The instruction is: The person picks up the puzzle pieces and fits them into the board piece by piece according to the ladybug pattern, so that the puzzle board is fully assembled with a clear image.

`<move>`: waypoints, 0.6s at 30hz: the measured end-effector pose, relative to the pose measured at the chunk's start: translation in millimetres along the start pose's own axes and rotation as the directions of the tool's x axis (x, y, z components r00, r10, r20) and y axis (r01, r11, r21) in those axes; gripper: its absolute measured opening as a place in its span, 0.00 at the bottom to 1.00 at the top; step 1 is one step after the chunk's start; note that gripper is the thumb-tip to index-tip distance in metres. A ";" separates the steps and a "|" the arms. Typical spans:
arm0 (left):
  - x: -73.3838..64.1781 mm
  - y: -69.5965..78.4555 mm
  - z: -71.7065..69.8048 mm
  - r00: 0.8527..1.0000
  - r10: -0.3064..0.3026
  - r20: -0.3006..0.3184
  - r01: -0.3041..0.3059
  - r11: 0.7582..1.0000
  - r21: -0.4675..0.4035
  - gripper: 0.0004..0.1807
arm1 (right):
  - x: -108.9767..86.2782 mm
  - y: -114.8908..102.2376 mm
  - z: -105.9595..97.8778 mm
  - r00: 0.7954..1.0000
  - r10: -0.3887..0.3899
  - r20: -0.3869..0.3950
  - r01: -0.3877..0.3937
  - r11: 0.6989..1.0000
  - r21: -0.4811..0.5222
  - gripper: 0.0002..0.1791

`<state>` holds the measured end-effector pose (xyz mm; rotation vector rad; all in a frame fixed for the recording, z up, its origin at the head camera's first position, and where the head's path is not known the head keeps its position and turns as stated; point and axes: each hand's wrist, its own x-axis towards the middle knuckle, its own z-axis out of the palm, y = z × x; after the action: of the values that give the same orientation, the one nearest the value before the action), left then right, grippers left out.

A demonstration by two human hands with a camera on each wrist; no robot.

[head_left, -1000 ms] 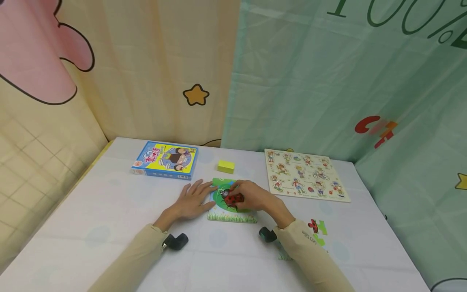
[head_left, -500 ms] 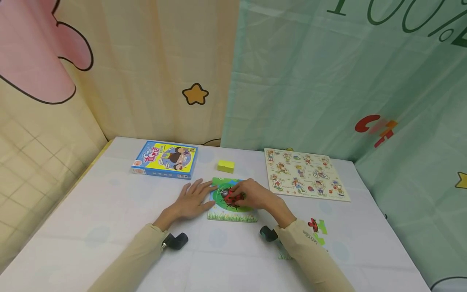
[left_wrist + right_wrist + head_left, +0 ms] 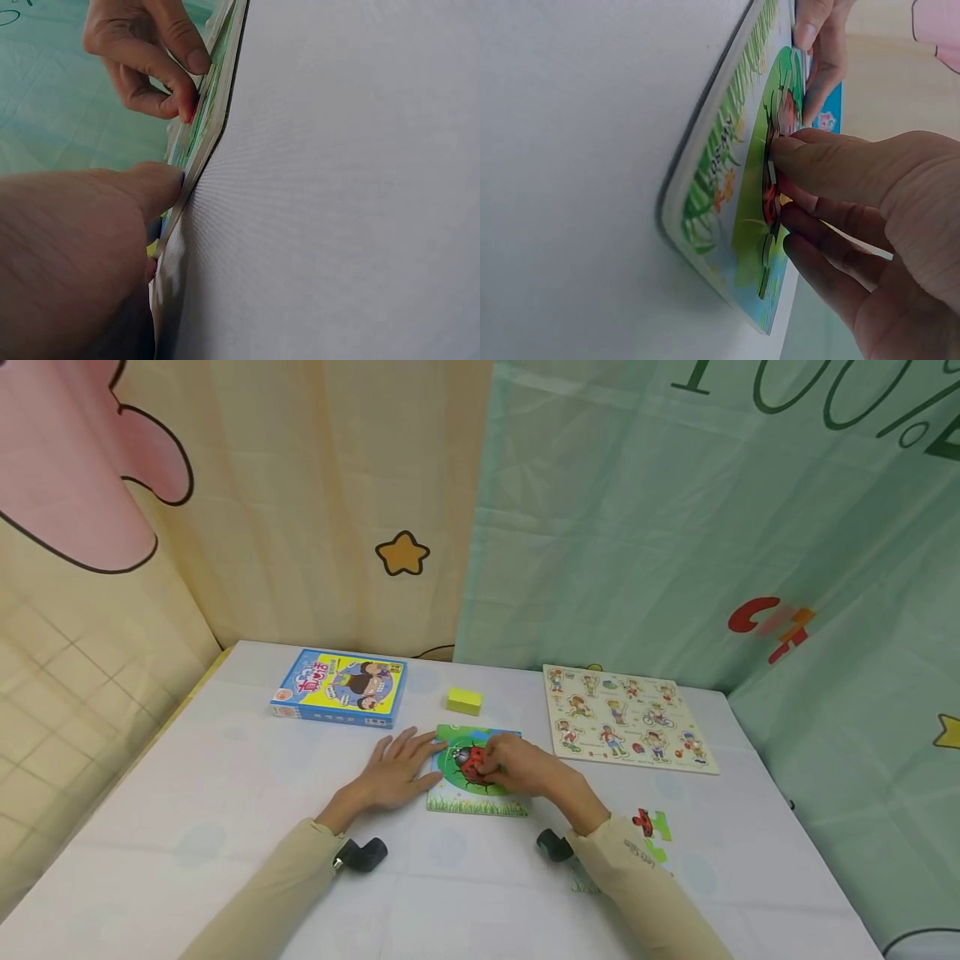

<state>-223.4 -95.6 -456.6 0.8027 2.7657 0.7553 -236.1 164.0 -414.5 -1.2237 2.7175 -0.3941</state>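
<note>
A small puzzle board (image 3: 476, 808) with a ladybug picture and a grass border lies flat in the middle of the table. My left hand (image 3: 397, 770) rests at its left edge, fingers spread, with the thumb against the rim. Over the ladybug's right half, my right hand (image 3: 525, 767) pinches a red ladybug puzzle piece (image 3: 772, 199) between thumb and fingers. In the right wrist view some pieces stand slightly raised from the board. The ladybug's head and left side (image 3: 465, 758) show uncovered; the hand hides the rest.
Loose red and green puzzle pieces (image 3: 660, 827) lie to the right, partly behind my right sleeve. A blue-and-yellow box (image 3: 341, 689) stands at the back left, a yellow block (image 3: 465, 702) behind the puzzle. At the back right lies a larger board of cartoon figures (image 3: 615, 718).
My right hand's fingertips have shifted slightly right across the ladybug, uncovering more of its body and of the board's top edge. My left hand has stayed in place.
</note>
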 end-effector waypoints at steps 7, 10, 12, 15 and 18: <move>0.4 -1.4 1.0 1.000 -0.005 0.008 0.005 1.000 0.005 0.31 | -6.0 6.7 3.8 1.000 0.000 -0.006 0.000 1.000 0.005 0.13; 0.0 -1.1 0.7 1.000 -0.002 0.007 0.002 1.000 0.008 0.31 | -10.1 10.9 4.2 1.000 -0.008 -0.022 0.009 0.999 0.042 0.16; 0.2 -1.1 1.0 1.000 -0.001 0.005 0.001 1.000 0.010 0.31 | -14.7 13.3 4.0 0.999 0.003 -0.043 0.000 0.998 0.065 0.17; 0.5 -0.9 1.0 1.000 0.002 0.006 -0.002 1.000 0.006 0.31 | -26.1 16.3 3.5 0.995 0.031 -0.090 -0.023 0.996 0.081 0.17; 0.6 -0.4 0.5 1.000 0.000 0.011 0.000 1.000 0.005 0.31 | -40.7 18.9 1.4 0.989 0.068 -0.130 -0.057 0.994 0.091 0.16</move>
<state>-224.0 -95.4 -457.3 0.8047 2.7595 0.7423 -222.4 206.3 -420.7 -1.1247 2.8073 -0.6003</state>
